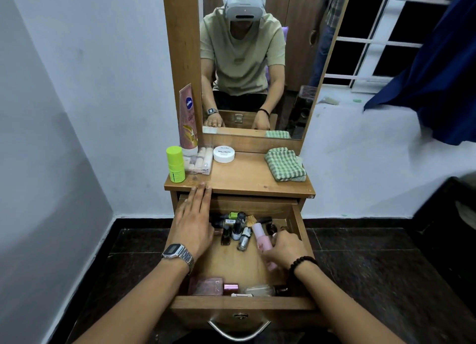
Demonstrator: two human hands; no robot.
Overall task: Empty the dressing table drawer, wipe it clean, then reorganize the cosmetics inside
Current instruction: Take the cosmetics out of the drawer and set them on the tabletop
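Two hands are working — my right hand (282,249) is gripping the pink bottle (262,240) in the drawer (242,306), my left hand (192,221) is resting flat, fingers straight.

light: even, indoor | shadows: soft | edges: wide-angle bowing | blur: slight at right edge

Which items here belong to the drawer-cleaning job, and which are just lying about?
Job: drawer, nail polish bottles, pink bottle in right hand, checked cloth, left hand.
Lying about: green bottle, pink tube, white jar.
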